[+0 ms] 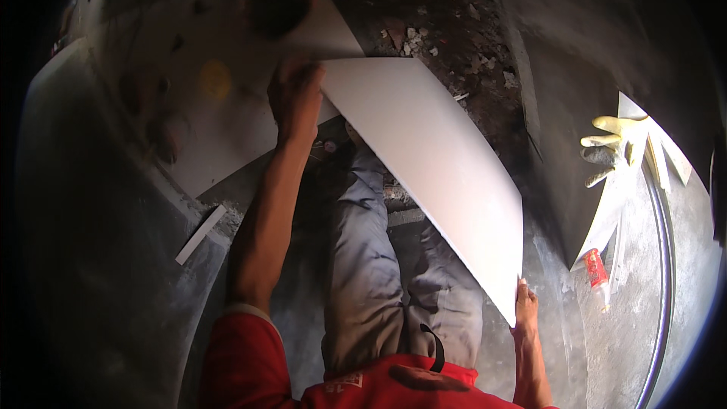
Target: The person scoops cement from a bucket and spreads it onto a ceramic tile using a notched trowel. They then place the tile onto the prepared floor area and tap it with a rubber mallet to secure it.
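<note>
A white flat board (439, 151) slants across the middle, in front of my legs. My left hand (297, 97) grips its far left corner, the fingers slightly blurred. At the near right corner, my right hand (525, 307) is closed on the edge, its thumb along the board; the rest of its fingers are partly hidden. Beyond my left hand lies a larger pale sheet (257, 129) with a dark round patch (280, 6) and a yellowish spot (215, 79).
Rubble (413, 42) covers the ground ahead. On the right, a stained work glove (621, 136) lies on pale board pieces, near a red-labelled bottle (597, 269) and a long curved-looking pipe (663, 280). A short white strip (201, 234) lies on the left.
</note>
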The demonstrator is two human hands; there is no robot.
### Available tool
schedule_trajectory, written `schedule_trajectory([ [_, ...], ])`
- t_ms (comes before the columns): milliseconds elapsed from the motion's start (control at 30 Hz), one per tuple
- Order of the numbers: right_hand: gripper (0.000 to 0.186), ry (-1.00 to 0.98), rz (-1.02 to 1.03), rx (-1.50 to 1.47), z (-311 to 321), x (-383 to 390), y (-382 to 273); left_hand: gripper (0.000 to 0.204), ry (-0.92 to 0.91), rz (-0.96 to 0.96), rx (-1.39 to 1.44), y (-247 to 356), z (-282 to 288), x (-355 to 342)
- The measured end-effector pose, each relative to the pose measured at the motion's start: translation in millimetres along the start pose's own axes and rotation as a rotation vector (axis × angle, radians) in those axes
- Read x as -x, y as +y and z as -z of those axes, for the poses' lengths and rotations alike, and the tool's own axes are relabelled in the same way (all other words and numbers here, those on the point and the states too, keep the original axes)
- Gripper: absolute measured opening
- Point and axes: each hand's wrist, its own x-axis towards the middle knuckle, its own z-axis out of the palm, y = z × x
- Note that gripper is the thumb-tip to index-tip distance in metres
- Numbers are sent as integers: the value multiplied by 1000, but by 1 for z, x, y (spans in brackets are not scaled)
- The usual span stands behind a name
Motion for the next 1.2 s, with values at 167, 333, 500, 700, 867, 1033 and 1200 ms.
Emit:
schedule_trajectory([
  [167, 62, -14, 51, 234, 17, 13, -6, 25, 126, 91, 22, -3, 54, 42],
  [333, 64, -21, 198, 320, 21, 24, -21, 24, 231, 120, -9, -10, 105, 66],
  [500, 59, -81, 91, 450, 9, 33, -40, 26, 292, 149, 4, -24, 146, 70],
  [700, 59, -95, 123, 430, -13, 27, -44, 27, 311, 141, 10, -42, 168, 53],
  [867, 59, -58, 244, 469, -21, 17, -38, 37, 319, 192, 40, -58, 176, 44],
  [1033, 57, -70, 252, 421, -27, 19, -42, 36, 325, 206, 59, -69, 181, 40],
  [1200, 54, -44, 189, 384, -30, 28, -47, 27, 345, 189, 145, -62, 174, 36],
])
